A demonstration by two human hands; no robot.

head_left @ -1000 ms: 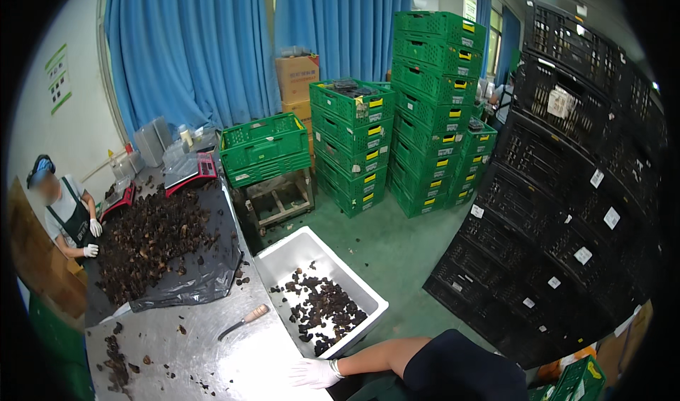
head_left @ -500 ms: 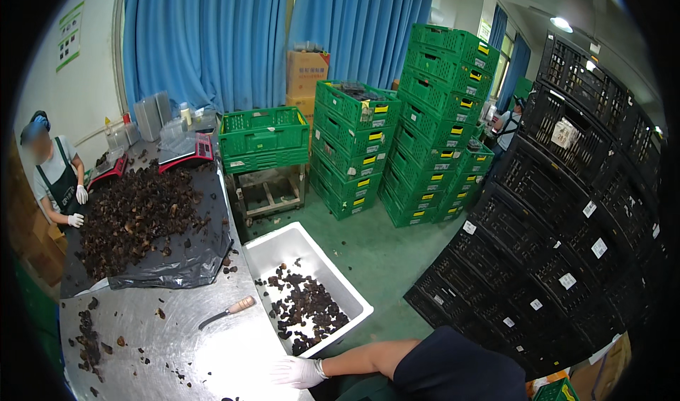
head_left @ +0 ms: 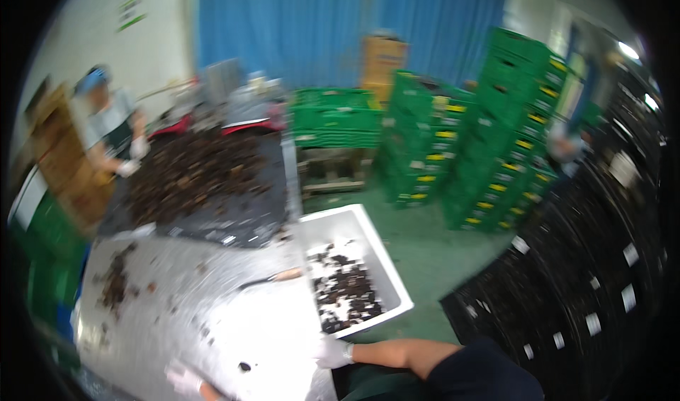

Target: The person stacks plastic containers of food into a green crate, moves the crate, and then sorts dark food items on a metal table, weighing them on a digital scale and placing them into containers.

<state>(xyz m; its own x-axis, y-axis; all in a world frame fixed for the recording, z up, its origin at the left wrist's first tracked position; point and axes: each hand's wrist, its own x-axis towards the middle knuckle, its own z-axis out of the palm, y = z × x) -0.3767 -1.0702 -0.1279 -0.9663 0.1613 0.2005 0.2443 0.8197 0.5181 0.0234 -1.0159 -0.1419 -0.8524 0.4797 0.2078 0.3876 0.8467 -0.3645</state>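
My gloved right hand [head_left: 333, 351] rests at the steel table's right edge, by the near corner of a white tub [head_left: 386, 259]. Its fingers look laid out flat, though glare and blur soften them. My gloved left hand [head_left: 185, 380] shows low over the table [head_left: 170, 309], fingers apart and nothing visible in them. Between the hands lies one small dark piece [head_left: 244, 366]. Farther up is a knife [head_left: 287, 274] with a wooden handle and a dark curved blade. Dark, shrivelled pieces like dried mushrooms [head_left: 350, 288] cover part of the tub's bottom.
A large heap of similar dark pieces [head_left: 198, 174] sits on black plastic sheeting [head_left: 244, 235]. A co-worker [head_left: 110, 121] stands left of it, gloved hands at its edge. Green crates [head_left: 489, 132] stand stacked at the back; black crates [head_left: 552, 288] rise at right.
The view has swung left and blurred, so everything sits farther right. My left hand has come into view at the lower edge. My right hand stays by the tub's near corner.
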